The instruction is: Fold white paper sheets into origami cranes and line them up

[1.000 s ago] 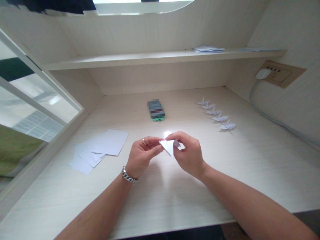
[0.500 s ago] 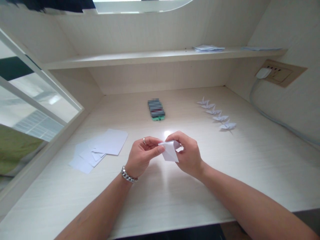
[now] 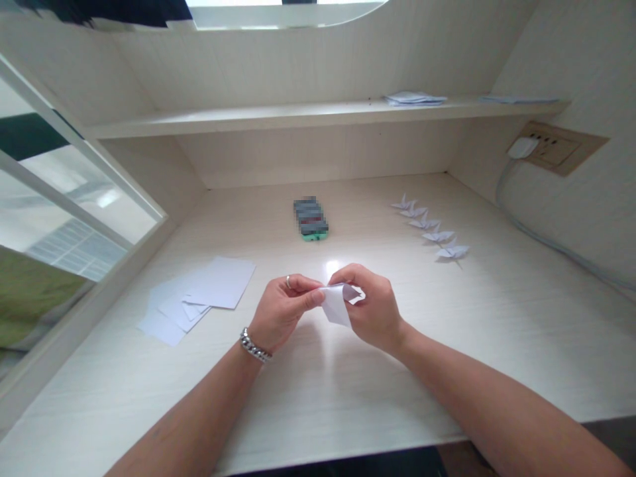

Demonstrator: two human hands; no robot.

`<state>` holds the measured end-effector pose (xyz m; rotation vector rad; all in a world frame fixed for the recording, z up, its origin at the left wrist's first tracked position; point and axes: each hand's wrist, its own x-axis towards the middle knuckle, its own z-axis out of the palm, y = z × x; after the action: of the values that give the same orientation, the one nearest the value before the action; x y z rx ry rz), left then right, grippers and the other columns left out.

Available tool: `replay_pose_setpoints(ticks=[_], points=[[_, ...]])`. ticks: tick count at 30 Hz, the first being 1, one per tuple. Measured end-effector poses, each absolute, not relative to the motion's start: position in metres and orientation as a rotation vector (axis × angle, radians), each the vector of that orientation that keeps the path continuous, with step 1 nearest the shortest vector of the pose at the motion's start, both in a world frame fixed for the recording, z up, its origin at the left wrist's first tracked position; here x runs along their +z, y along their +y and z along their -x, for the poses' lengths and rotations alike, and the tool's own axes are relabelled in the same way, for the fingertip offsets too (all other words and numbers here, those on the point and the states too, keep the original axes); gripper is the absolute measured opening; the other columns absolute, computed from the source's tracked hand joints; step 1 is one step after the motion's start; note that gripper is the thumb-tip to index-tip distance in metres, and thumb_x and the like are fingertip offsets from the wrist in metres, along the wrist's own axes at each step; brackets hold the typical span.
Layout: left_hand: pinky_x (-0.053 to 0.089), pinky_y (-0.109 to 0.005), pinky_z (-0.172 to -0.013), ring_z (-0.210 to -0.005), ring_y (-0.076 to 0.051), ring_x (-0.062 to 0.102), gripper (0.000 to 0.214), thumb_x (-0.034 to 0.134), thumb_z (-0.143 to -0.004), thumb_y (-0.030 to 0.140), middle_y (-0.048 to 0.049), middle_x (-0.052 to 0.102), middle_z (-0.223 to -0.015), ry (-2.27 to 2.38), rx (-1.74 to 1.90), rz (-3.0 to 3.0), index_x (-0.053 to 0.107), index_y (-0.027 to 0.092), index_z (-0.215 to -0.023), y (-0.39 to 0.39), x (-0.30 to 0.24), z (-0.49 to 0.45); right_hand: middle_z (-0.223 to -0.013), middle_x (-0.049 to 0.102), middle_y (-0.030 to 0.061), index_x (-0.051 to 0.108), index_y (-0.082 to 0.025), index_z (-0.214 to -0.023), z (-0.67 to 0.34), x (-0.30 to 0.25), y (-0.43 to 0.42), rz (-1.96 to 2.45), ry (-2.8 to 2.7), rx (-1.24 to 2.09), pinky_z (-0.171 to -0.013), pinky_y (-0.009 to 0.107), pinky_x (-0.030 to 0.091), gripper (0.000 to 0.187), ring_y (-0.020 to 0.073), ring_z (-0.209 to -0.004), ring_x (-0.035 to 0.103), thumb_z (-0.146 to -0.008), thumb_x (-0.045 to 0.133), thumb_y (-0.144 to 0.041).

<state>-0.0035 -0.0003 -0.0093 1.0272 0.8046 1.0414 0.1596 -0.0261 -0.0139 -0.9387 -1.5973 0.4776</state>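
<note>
Between both hands, above the desk, is a partly folded sheet of white paper (image 3: 336,306). My left hand (image 3: 285,308), with a ring and a chain bracelet, pinches its left edge between thumb and fingers. From the right, my right hand (image 3: 371,301) grips the paper's other side, with the index finger along the top. A flap curls open near the right fingers, and those fingertips are partly hidden behind the paper. Several loose white paper sheets (image 3: 221,281) overlap on the desk to the left. Folded paper cranes (image 3: 452,252) stand in a slanting row at the right.
A dark, blurred-out object with a green end (image 3: 311,218) lies at the back of the pale desk (image 3: 298,411). Above runs a shelf (image 3: 278,119) bearing a paper stack (image 3: 415,99). A plug (image 3: 523,147) and grey cable (image 3: 551,245) hang along the right wall.
The folded paper has turned slightly between my fingers, and its right flap looks more open. Both hands keep nearly the same place and hold.
</note>
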Motion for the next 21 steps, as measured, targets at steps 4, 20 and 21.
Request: replay_pose_setpoints(ticks=[4, 20, 21], points=[[0.052, -0.023, -0.061, -0.063, -0.013, 0.065, 0.019, 0.088, -0.055, 0.02, -0.006, 0.073, -0.068, 0.801, 1.033, -1.021, 0.074, 0.012, -0.066, 0.0, -0.01, 0.003, -0.08, 0.067, 0.0006, 0.063, -0.02, -0.087, -0.158, -0.016, -0.027, 0.93, -1.566, 0.565, -0.059, 0.023, 0.047, 0.015, 0.0128, -0.067, 0.06, -0.074, 0.067, -0.014], [0.053, -0.02, -0.06, -0.06, -0.011, 0.065, 0.025, 0.089, -0.056, 0.022, -0.0033, 0.074, -0.068, 0.828, 1.135, -0.995, 0.071, 0.012, -0.07, 0.004, -0.013, 0.003, -0.09, 0.072, 0.0061, 0.065, -0.018, -0.097, -0.161, -0.017, -0.016, 0.986, -1.299, 0.971, -0.069, 0.029, 0.055, 0.024, 0.0181, -0.078, 0.069, -0.075, 0.072, -0.023], [0.054, -0.021, -0.062, -0.061, -0.011, 0.065, 0.025, 0.089, -0.056, 0.023, -0.0028, 0.073, -0.067, 0.82, 1.147, -0.982, 0.071, 0.013, -0.069, 0.004, -0.013, 0.003, -0.088, 0.072, 0.006, 0.065, -0.017, -0.096, -0.161, -0.017, -0.016, 0.972, -1.253, 1.004, -0.069, 0.029, 0.056, 0.024, 0.0183, -0.078, 0.069, -0.074, 0.073, -0.024]])
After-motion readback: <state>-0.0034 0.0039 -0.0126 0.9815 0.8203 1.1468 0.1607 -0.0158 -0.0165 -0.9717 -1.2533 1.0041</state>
